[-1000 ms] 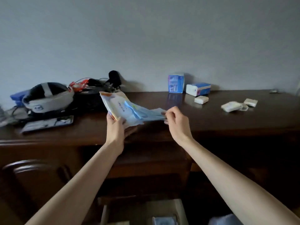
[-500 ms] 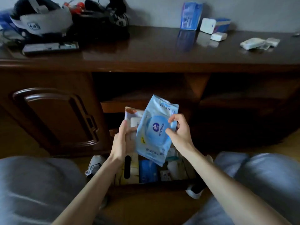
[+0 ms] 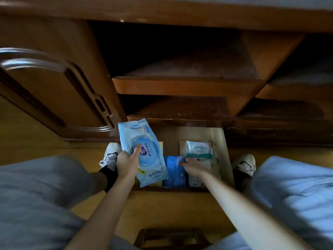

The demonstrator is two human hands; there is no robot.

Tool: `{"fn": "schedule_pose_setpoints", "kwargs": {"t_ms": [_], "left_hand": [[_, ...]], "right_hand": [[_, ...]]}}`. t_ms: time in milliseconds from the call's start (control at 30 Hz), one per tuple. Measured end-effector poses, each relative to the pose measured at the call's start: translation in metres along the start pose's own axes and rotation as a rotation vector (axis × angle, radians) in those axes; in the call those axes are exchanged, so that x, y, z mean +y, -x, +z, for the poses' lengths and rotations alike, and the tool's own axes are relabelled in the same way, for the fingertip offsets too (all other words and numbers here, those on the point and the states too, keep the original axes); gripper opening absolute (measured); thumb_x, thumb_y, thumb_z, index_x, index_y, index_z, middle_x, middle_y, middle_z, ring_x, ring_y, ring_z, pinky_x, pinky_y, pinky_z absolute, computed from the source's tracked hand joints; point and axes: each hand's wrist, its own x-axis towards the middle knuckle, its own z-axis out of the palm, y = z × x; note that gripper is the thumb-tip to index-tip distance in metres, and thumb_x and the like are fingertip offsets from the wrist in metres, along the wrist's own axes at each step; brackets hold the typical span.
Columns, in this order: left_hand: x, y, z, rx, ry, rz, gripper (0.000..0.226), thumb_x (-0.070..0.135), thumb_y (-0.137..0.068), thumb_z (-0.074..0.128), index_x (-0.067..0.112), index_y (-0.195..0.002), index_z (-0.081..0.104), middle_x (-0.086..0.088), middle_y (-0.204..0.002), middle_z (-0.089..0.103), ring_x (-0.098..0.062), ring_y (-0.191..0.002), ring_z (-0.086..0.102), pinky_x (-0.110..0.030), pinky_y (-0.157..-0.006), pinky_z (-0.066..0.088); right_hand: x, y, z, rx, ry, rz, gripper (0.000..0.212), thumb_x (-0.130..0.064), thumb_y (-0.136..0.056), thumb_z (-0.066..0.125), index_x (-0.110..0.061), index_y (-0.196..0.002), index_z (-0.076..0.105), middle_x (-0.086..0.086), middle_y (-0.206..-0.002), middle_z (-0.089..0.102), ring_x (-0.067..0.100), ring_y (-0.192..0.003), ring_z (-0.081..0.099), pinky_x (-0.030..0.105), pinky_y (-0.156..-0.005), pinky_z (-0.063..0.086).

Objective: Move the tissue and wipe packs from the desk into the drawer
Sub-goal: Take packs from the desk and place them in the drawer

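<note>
The drawer [image 3: 221,150] stands pulled open below me. My left hand [image 3: 127,164] grips a light blue wipe pack [image 3: 144,139] with a round lid, holding it tilted over the drawer's left side. A yellowish pack [image 3: 161,147] shows just behind it, mostly hidden. My right hand [image 3: 195,169] reaches into the drawer, blurred, with its fingers over a dark blue pack [image 3: 173,171] and right below a white and green pack [image 3: 198,147]. Whether it holds anything is unclear. The desk top is out of view.
Two open wooden shelves [image 3: 189,85] sit above the drawer. A cupboard door [image 3: 54,98] is at the left. My knees in grey trousers flank the drawer, with a shoe [image 3: 245,165] at each side. A dark wooden frame [image 3: 171,237] lies at the bottom edge.
The view has tipped down from the desk to the drawer. The blue wipe pack passed from my right hand to my left, and my right hand dropped into the drawer.
</note>
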Motion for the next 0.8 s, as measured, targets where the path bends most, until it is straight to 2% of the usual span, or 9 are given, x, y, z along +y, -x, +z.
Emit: {"fn": "schedule_pose_setpoints", "kwargs": {"t_ms": [67,100,200,300,400,500,567,667,800], "left_hand": [[-0.004,-0.005,-0.003,0.049,-0.019,0.009,0.028,0.044,-0.089,0.073,0.018,-0.079,0.066,0.002,-0.077,0.072,-0.018,-0.073,0.071,-0.029,-0.057,0.055],[-0.006,-0.009,-0.002,0.062,-0.024,-0.001,0.029,0.043,-0.089,0.073,0.017,-0.079,0.066,0.001,-0.078,0.072,-0.017,-0.072,0.071,-0.028,-0.057,0.055],[-0.009,-0.010,-0.002,0.057,-0.034,-0.014,0.029,0.041,-0.090,0.072,0.015,-0.080,0.065,-0.002,-0.081,0.074,-0.020,-0.074,0.072,-0.037,-0.065,0.061],[-0.010,-0.012,-0.004,0.060,-0.074,-0.013,0.028,0.041,-0.090,0.072,0.017,-0.079,0.065,-0.003,-0.081,0.074,-0.021,-0.074,0.073,-0.039,-0.065,0.062],[-0.010,-0.012,-0.008,0.065,-0.087,-0.006,0.026,0.041,-0.091,0.070,0.020,-0.077,0.063,0.000,-0.078,0.072,-0.018,-0.073,0.071,-0.029,-0.057,0.055],[-0.007,-0.012,-0.008,0.071,-0.051,-0.016,0.024,0.039,-0.091,0.070,0.019,-0.078,0.063,0.001,-0.079,0.072,-0.017,-0.074,0.070,-0.029,-0.059,0.055],[-0.005,-0.012,-0.005,0.066,-0.045,-0.012,0.023,0.038,-0.090,0.071,0.019,-0.081,0.064,0.001,-0.080,0.072,-0.015,-0.074,0.071,-0.027,-0.057,0.054],[-0.003,-0.012,-0.001,0.041,-0.047,0.012,0.023,0.038,-0.089,0.072,0.016,-0.084,0.068,0.001,-0.082,0.074,-0.014,-0.075,0.072,-0.031,-0.061,0.058],[-0.005,-0.009,0.002,0.008,-0.107,0.064,0.025,0.041,-0.088,0.073,0.017,-0.080,0.068,0.004,-0.072,0.073,-0.009,-0.066,0.072,-0.029,-0.052,0.058]], "right_hand": [[0.004,-0.005,0.012,-0.025,-0.079,0.045,0.055,-0.035,-0.100,0.060,-0.009,-0.146,0.046,0.007,-0.129,0.061,0.006,-0.080,0.059,0.017,-0.059,0.046],[0.003,-0.011,0.018,-0.015,-0.133,0.076,0.059,-0.033,-0.099,0.064,-0.008,-0.148,0.043,0.008,-0.131,0.060,0.011,-0.087,0.060,0.019,-0.062,0.046],[-0.007,-0.021,0.027,-0.007,-0.227,0.172,0.064,-0.032,-0.094,0.071,-0.006,-0.147,0.045,0.010,-0.126,0.061,0.024,-0.106,0.062,0.030,-0.071,0.047],[-0.014,-0.033,0.030,-0.060,-0.239,0.246,0.074,-0.032,-0.093,0.072,-0.013,-0.154,0.038,0.010,-0.144,0.055,0.030,-0.115,0.060,0.032,-0.078,0.047],[-0.012,-0.037,0.038,-0.034,-0.126,0.290,0.082,-0.040,-0.093,0.068,-0.009,-0.158,0.029,0.012,-0.148,0.052,0.030,-0.122,0.058,0.039,-0.097,0.050],[-0.004,-0.039,0.041,0.005,0.114,0.254,0.088,-0.061,-0.092,0.051,-0.012,-0.160,0.025,0.013,-0.155,0.046,0.034,-0.137,0.048,0.046,-0.109,0.043],[0.001,-0.038,0.039,0.027,0.180,0.238,0.089,-0.069,-0.091,0.047,-0.014,-0.159,0.030,0.012,-0.156,0.045,0.035,-0.140,0.044,0.047,-0.111,0.041],[0.007,-0.036,0.036,0.001,0.139,0.211,0.084,-0.068,-0.092,0.050,-0.015,-0.156,0.039,0.010,-0.154,0.049,0.031,-0.135,0.052,0.046,-0.109,0.045],[0.008,-0.036,0.037,-0.018,0.060,0.194,0.088,-0.065,-0.092,0.057,-0.013,-0.158,0.034,0.011,-0.160,0.041,0.032,-0.138,0.049,0.040,-0.106,0.043]]}}
